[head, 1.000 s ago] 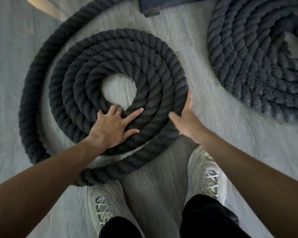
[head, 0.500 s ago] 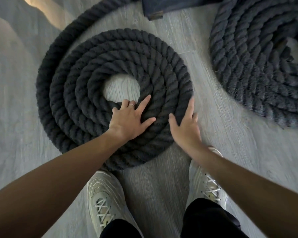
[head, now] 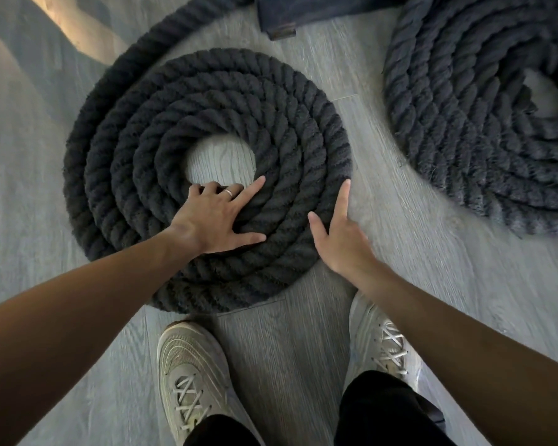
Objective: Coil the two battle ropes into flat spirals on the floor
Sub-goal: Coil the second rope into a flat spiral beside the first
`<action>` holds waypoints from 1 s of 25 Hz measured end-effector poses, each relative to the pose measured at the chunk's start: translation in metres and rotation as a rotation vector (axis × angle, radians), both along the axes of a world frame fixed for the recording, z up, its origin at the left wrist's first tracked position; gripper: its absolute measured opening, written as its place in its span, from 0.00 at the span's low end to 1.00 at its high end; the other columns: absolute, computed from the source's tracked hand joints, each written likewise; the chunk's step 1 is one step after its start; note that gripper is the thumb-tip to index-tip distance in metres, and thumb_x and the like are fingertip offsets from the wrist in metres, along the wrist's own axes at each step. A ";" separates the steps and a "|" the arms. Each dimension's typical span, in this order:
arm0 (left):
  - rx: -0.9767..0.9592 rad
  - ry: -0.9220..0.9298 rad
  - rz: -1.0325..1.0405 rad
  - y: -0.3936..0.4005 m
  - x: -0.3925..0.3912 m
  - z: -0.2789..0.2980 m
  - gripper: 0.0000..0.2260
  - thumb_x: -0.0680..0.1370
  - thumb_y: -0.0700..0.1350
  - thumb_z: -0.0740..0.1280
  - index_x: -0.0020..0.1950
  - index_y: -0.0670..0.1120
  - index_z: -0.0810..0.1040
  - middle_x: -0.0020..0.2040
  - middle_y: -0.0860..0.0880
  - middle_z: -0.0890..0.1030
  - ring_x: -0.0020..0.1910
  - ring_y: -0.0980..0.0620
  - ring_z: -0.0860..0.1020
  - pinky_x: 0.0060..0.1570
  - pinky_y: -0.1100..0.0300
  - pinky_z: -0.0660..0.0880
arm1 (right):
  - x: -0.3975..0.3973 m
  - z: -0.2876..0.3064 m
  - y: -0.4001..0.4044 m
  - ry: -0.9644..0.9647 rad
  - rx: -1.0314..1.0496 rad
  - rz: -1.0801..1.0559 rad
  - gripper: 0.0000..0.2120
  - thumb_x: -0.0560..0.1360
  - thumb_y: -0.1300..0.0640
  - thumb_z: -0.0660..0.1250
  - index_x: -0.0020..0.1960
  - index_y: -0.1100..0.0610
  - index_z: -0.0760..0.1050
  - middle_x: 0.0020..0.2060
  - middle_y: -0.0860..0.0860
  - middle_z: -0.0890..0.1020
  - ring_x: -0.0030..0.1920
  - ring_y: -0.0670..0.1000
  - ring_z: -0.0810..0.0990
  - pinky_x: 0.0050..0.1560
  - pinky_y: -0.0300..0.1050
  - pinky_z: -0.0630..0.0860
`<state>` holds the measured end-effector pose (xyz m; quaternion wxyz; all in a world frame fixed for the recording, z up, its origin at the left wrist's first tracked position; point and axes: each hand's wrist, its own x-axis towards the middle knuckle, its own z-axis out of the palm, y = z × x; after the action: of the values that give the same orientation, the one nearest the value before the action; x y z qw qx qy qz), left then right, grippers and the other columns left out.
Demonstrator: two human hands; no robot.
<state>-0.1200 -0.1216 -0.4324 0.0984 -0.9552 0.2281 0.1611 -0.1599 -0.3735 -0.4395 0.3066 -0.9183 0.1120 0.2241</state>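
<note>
Two hands work the nearer coil. On the left hand (head: 211, 220) the fingers (head: 253, 187) are spread: the index and thumb lie flat across the inner turns, while the others, one wearing a ring (head: 228, 192), curl over the innermost turn at the lip of the bare centre hole. On the right hand (head: 339, 236) the fingers (head: 345, 194) are straight and apart, the index laid along the outer rim of the coil and the thumb resting on the outermost turn; this hand clamps nothing and seems only to push inward.

That near rope spiral (head: 207, 123) lies flat on the grey floor (head: 384, 252), just ahead of the two pale shoes (head: 194, 375). Its loose tail (head: 136, 62) runs off from the left side toward the far edge of the floor, so this coil is not yet finished, as I judge it. The second rope coil (head: 464, 140) sits well apart to the right, and its turns look partly heaped rather than flat. A dark block (head: 290, 14) stands at the far edge between them.

Risks from here: a hard inward shove from the right could ride the outer turn up over its neighbour and spoil the flatness. If the left hand lifts early, the stiff inner turns may spring open. Dragging the tail round could also shift the whole spiral.
</note>
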 end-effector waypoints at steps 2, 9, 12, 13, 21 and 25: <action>0.007 -0.008 0.066 -0.017 0.004 0.002 0.46 0.70 0.81 0.41 0.79 0.58 0.28 0.74 0.49 0.69 0.63 0.39 0.73 0.59 0.40 0.72 | 0.025 -0.003 -0.011 -0.012 -0.033 0.016 0.39 0.81 0.36 0.50 0.77 0.44 0.26 0.46 0.57 0.81 0.44 0.58 0.81 0.53 0.58 0.78; -0.022 0.060 0.278 -0.072 0.018 -0.001 0.46 0.70 0.81 0.44 0.80 0.58 0.32 0.78 0.46 0.64 0.68 0.36 0.71 0.64 0.35 0.67 | 0.079 -0.001 -0.030 0.020 -0.139 -0.149 0.33 0.82 0.39 0.50 0.79 0.39 0.32 0.59 0.60 0.76 0.54 0.61 0.79 0.57 0.60 0.77; -0.143 -0.025 0.214 -0.045 0.012 -0.007 0.45 0.72 0.79 0.45 0.83 0.55 0.43 0.77 0.43 0.64 0.68 0.40 0.72 0.64 0.42 0.67 | 0.047 0.001 -0.011 -0.049 -0.057 -0.236 0.36 0.82 0.41 0.53 0.80 0.45 0.34 0.68 0.61 0.63 0.64 0.62 0.70 0.61 0.58 0.74; -0.190 -0.046 0.203 -0.029 0.011 -0.007 0.44 0.74 0.77 0.45 0.83 0.52 0.49 0.76 0.43 0.66 0.69 0.41 0.72 0.64 0.44 0.67 | 0.030 0.002 -0.001 -0.068 -0.036 -0.228 0.39 0.81 0.41 0.56 0.80 0.47 0.34 0.70 0.60 0.59 0.67 0.61 0.67 0.62 0.59 0.73; 0.156 -0.049 0.244 0.027 0.028 -0.002 0.38 0.76 0.72 0.38 0.66 0.50 0.74 0.63 0.46 0.78 0.64 0.44 0.71 0.59 0.41 0.68 | -0.002 -0.011 0.009 -0.160 0.010 -0.164 0.30 0.85 0.47 0.50 0.82 0.47 0.39 0.78 0.60 0.45 0.77 0.63 0.52 0.69 0.57 0.67; 0.204 -0.019 0.300 -0.006 0.033 0.009 0.37 0.78 0.71 0.40 0.63 0.47 0.74 0.59 0.47 0.79 0.62 0.45 0.73 0.58 0.41 0.68 | 0.012 -0.021 -0.007 -0.233 -0.058 -0.104 0.27 0.85 0.49 0.48 0.82 0.46 0.43 0.77 0.62 0.47 0.76 0.64 0.55 0.72 0.58 0.65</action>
<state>-0.0866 -0.1272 -0.4232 0.1719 -0.9651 0.0644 0.1870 -0.1475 -0.3806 -0.4609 0.3021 -0.9396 0.1292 0.0962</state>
